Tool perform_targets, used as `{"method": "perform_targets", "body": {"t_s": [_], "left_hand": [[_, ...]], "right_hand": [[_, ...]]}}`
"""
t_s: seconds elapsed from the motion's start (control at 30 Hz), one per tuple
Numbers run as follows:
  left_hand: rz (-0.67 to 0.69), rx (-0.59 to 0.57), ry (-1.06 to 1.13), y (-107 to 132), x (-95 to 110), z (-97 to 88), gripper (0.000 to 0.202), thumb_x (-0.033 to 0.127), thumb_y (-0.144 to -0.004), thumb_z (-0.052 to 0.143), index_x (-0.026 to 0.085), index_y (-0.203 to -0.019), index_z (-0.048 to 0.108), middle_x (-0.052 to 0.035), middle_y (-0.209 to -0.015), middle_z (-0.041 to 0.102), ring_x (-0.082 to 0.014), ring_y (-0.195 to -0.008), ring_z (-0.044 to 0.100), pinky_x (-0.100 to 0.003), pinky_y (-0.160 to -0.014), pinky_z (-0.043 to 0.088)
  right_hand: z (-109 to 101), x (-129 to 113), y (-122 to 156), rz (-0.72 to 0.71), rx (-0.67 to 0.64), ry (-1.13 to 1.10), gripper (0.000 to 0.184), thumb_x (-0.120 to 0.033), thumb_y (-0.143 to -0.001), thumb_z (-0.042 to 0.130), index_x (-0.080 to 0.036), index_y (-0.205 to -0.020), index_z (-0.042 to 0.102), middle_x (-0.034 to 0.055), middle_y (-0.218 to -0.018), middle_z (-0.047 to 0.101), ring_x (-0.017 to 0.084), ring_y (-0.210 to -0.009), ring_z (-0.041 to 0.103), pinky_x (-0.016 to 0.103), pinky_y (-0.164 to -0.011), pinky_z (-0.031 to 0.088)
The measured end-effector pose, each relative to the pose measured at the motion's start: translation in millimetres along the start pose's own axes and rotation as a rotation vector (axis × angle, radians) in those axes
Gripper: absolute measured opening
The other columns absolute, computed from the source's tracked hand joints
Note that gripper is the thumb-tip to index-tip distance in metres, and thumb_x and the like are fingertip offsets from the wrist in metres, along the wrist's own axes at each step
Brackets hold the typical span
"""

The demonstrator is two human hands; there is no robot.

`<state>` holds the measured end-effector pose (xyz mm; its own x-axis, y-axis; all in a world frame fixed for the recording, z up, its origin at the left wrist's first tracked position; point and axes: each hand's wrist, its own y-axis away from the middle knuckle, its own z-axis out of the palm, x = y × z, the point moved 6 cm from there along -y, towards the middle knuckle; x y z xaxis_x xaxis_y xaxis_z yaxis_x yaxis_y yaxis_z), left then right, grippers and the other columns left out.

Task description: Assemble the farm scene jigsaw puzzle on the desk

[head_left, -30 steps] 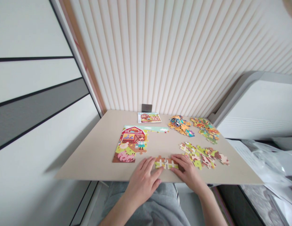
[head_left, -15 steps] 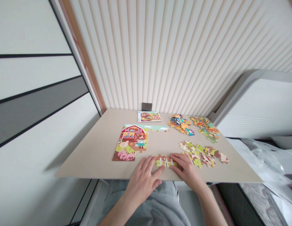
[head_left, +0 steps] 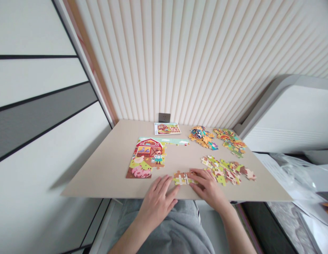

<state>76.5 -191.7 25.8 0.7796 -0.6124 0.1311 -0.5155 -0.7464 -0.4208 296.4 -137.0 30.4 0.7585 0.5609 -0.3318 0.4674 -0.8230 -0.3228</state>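
Cardboard jigsaw bits everywhere on my head-cam feed right now. Lower middle of the frame, a short fence strip of a few joined pieces lies near the front edge of the beige surface. The left hand lies flat with its fingers a little spread, fingertips at the strip's left end. The right hand rests its fingers on the right end, so I'd call it pressing down, not pinching. Progress-wise I'd say it's well short of halfway. The barn section left of centre is joined up, with a thin sky strip running off its top right, and that's all I can see fitted. The fence strip isn't attached to it, there's bare surface between them. Plenty is left: a loose spread just right of the right hand, plus two more heaps and further back toward the upper right. The little reference picture sits at the back by the ribbed wall, just under a wall socket. I can't tell how many pieces are in the heaps, they overlap too much.
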Motion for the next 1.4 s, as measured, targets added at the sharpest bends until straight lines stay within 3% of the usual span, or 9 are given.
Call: {"method": "perform_targets", "body": {"t_s": [0.27,0.53,0.67,0.87,1.2,1.4], "left_hand": [[-0.020,-0.008,0.019,-1,0,-0.5,0.045,0.041,-0.100,0.060,0.032,-0.144,0.057,-0.0098,-0.153,0.051,-0.0291,-0.143,0.047,-0.052,-0.121,0.039],[-0.012,-0.014,0.010,-1,0,1.7,0.046,0.042,-0.101,0.058,0.030,-0.145,0.055,-0.0099,-0.157,0.047,-0.0291,-0.146,0.045,-0.051,-0.121,0.037],[-0.011,-0.026,0.000,-1,-1,3.2,0.045,0.042,-0.103,0.056,0.030,-0.146,0.055,-0.0097,-0.158,0.047,-0.0284,-0.146,0.045,-0.051,-0.121,0.036],[-0.010,-0.019,-0.008,-1,0,1.3,0.046,0.041,-0.102,0.057,0.030,-0.146,0.054,-0.0097,-0.159,0.046,-0.0291,-0.146,0.045,-0.051,-0.121,0.037],[-0.005,-0.010,-0.022,-1,1,1.2,0.046,0.040,-0.102,0.057,0.030,-0.146,0.054,-0.0089,-0.158,0.047,-0.0282,-0.146,0.045,-0.049,-0.121,0.037],[-0.003,-0.027,-0.028,-2,1,2.1,0.046,0.040,-0.102,0.056,0.030,-0.147,0.054,-0.0090,-0.159,0.047,-0.0284,-0.146,0.045,-0.050,-0.121,0.037]], "right_hand": [[-7,-9,-2,-0.078,0.024,0.052,0.030,-0.029,-0.100,0.062,-0.040,-0.125,0.074,0.0078,-0.139,0.063,0.030,-0.124,0.061,0.056,-0.106,0.045],[-7,-12,-5,-0.084,0.007,0.049,0.025,-0.029,-0.099,0.062,-0.037,-0.118,0.077,0.0087,-0.138,0.063,0.031,-0.124,0.059,0.054,-0.102,0.045],[-8,-14,-5,-0.095,0.005,0.050,0.025,-0.028,-0.100,0.061,-0.035,-0.118,0.076,0.0096,-0.138,0.063,0.030,-0.125,0.059,0.053,-0.103,0.044],[-10,-24,-5,-0.111,-0.037,0.089,0.038,-0.023,-0.101,0.055,-0.037,-0.134,0.068,0.0096,-0.142,0.061,0.030,-0.127,0.058,0.054,-0.106,0.043],[-11,-20,-9,-0.162,-0.040,0.053,0.040,-0.021,-0.097,0.061,-0.042,-0.131,0.070,0.0069,-0.139,0.063,0.028,-0.125,0.060,0.060,-0.116,0.036],[-14,-23,-15,-0.199,-0.110,0.062,0.036,-0.025,-0.101,0.058,-0.039,-0.131,0.070,0.0070,-0.138,0.065,0.028,-0.123,0.060,0.059,-0.115,0.036]]}}
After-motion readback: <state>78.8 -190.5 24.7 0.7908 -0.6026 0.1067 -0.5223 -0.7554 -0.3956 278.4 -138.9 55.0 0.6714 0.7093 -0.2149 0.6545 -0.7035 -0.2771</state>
